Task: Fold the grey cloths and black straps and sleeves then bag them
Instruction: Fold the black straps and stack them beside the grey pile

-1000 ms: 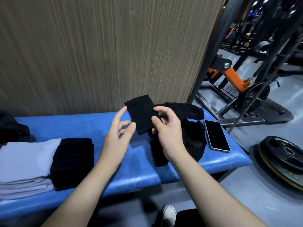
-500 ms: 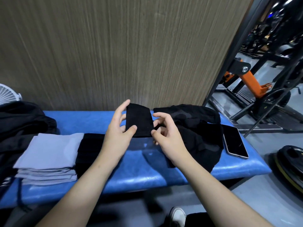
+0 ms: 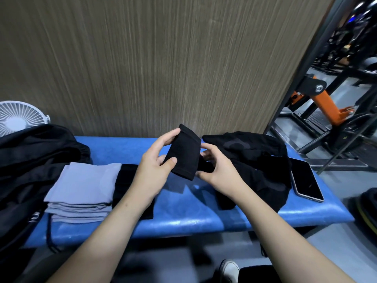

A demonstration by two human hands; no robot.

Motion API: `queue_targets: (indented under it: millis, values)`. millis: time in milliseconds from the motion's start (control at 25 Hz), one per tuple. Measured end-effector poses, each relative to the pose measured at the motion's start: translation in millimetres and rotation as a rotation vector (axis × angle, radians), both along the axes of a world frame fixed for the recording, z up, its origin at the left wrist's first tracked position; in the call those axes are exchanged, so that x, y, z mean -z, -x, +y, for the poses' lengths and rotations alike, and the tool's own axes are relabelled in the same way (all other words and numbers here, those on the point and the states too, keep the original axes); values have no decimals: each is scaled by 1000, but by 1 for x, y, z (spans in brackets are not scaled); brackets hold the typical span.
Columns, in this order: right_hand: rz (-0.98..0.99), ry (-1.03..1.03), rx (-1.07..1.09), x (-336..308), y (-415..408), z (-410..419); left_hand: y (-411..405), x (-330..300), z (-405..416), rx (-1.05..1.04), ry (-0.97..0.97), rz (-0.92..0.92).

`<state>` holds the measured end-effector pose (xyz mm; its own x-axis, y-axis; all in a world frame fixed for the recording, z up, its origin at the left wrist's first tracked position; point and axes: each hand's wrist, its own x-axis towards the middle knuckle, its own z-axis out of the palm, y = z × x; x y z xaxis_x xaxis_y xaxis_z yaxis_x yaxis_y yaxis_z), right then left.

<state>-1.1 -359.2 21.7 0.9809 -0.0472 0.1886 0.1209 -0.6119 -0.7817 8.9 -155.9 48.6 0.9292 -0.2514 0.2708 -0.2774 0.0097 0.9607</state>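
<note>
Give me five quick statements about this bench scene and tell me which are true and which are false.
1. Both hands hold a black sleeve above the blue bench. True: left hand, right hand.
2. The folded grey cloths are stacked right of the phone. False: they lie far to the left of the phone.
3. The phone lies on the bench, screen dark. True.
4. A white fan stands at the far left. True.
5. The heap of unfolded black cloth lies on the floor. False: it lies on the bench.
</note>
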Motion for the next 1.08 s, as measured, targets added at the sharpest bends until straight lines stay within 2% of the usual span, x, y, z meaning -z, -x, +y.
queue_targets:
  millis: [160,360,600,760,880,1080]
  values:
    - [-90,86,16,-17,2,-2,1,-1,4,-27,20,29]
    - [-192,62,20,-40,9,-10,3,-3,5,-34,22,40]
    - [-240,316,36,-57,17,-17,0,-3,7,-94,3,17]
    - [-227,256,70,-59,17,-25,-7,2,13,-145,11,55]
    - [-219,212,10,-48,16,-24,-6,5,12,-136,-9,51]
    - [-121,219,-109,-35,12,-20,-5,11,15,-170,-217,12]
